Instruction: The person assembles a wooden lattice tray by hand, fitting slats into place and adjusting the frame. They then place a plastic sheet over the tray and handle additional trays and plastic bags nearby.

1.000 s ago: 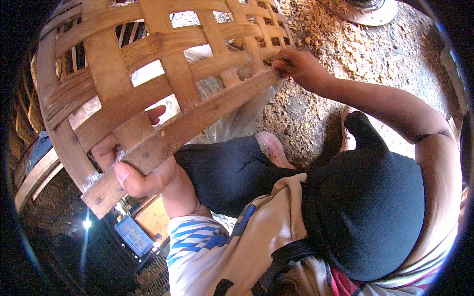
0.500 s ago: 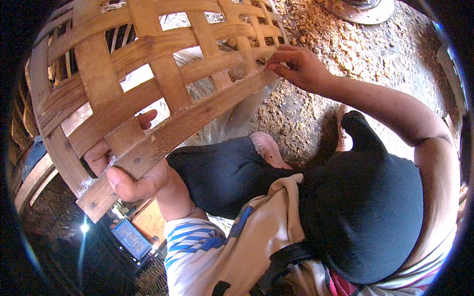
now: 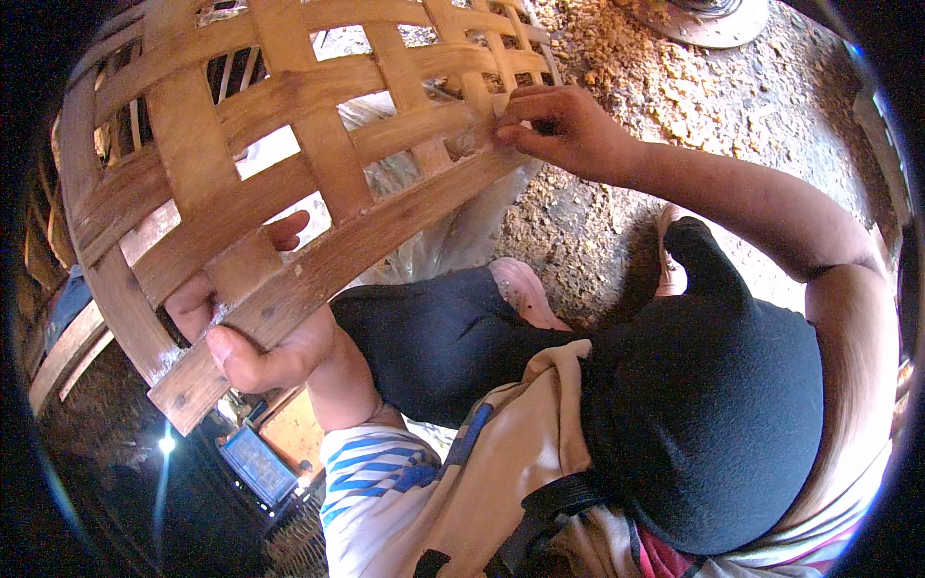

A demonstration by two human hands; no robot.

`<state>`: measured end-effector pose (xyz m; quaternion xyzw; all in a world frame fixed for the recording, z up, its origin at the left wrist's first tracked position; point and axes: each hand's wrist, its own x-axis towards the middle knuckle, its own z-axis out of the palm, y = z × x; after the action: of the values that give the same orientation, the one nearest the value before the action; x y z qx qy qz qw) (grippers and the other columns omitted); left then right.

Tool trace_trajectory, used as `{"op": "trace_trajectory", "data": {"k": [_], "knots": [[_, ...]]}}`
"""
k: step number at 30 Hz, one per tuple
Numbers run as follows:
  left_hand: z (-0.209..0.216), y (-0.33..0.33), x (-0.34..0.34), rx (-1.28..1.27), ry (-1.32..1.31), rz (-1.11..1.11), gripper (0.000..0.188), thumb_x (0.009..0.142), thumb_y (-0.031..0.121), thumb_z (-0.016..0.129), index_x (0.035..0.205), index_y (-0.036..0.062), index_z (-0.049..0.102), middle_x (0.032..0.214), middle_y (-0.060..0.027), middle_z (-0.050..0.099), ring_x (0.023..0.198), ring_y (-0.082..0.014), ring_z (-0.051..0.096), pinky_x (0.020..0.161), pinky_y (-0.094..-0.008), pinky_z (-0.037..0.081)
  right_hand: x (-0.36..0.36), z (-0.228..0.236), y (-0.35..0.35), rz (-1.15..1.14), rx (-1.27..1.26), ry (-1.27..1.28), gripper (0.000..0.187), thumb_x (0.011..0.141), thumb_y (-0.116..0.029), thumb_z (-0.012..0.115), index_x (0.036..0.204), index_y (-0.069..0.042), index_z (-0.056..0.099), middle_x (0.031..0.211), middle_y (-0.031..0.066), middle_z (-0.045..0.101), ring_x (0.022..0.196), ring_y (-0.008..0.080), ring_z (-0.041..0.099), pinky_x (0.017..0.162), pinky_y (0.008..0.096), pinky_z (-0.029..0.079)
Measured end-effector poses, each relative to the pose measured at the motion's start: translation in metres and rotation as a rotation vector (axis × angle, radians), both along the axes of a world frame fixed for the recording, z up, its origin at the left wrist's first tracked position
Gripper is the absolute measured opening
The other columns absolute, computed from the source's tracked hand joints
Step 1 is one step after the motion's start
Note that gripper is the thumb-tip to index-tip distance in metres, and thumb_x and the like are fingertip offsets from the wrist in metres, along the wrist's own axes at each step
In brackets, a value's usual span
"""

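A large panel of woven flat wooden slats (image 3: 279, 91) is tilted across the upper left, bordered on its near side by a straight wooden rail (image 3: 385, 226). My left hand (image 3: 284, 356) holds its lower left corner, thumb over the rail and fingers behind, partly showing through the gaps. White fluff or residue clings to the joints beside the thumb. At the rail's far right end my right hand (image 3: 573, 130) is closed in a pinch against the slats. A small pale bit shows at those fingertips, too little to name.
Beneath the panel hangs clear plastic sheeting (image 3: 453, 236). Brown crumbs and shavings (image 3: 617, 58) cover the ground on the right, near a round metal base (image 3: 718, 24). My black-clothed legs (image 3: 703, 405) are below. A blue box-like object (image 3: 258, 464) sits at lower left.
My right hand has slid slightly left along the rail's right end, and a pale bit now shows at its fingertips. The left hand and the panel have stayed nearly still.
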<state>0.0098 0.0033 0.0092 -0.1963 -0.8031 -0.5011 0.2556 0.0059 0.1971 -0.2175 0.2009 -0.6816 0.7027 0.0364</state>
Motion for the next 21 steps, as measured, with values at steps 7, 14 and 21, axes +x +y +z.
{"op": "trace_trajectory", "data": {"k": [7,14,21], "knots": [[-0.002,0.007,0.001,0.022,0.019,0.005,0.063,0.08,0.046,0.042,0.116,-0.0061,0.042,0.105,-0.0328,0.056,0.07,-0.0406,0.067,0.053,-0.0427,0.061,-0.003,0.043,-0.006,0.265,-0.265,-0.326,0.028,0.095,-0.029,0.058,0.093,-0.004,0.07,0.07,-0.0029,0.057,0.068,0.0055,0.051,0.063,0.0255,0.041],[-0.001,0.011,0.003,-0.04,0.024,0.073,0.067,0.08,0.047,0.041,0.119,-0.0075,0.041,0.106,-0.0327,0.057,0.069,-0.0392,0.067,0.053,-0.0414,0.061,-0.026,0.03,0.032,0.057,0.055,-0.25,0.028,0.095,-0.031,0.058,0.092,-0.005,0.069,0.068,-0.0008,0.058,0.064,0.0061,0.055,0.058,0.0238,0.044],[-0.002,0.004,0.0,-0.014,0.004,0.06,0.07,0.081,0.048,0.041,0.124,-0.0074,0.039,0.107,-0.0322,0.056,0.07,-0.0381,0.067,0.054,-0.041,0.061,-0.014,0.001,0.021,0.196,0.106,-0.161,0.016,0.094,-0.013,0.058,0.098,-0.001,0.067,0.085,0.0024,0.066,0.074,0.0092,0.06,0.07,0.0255,0.05]]}}
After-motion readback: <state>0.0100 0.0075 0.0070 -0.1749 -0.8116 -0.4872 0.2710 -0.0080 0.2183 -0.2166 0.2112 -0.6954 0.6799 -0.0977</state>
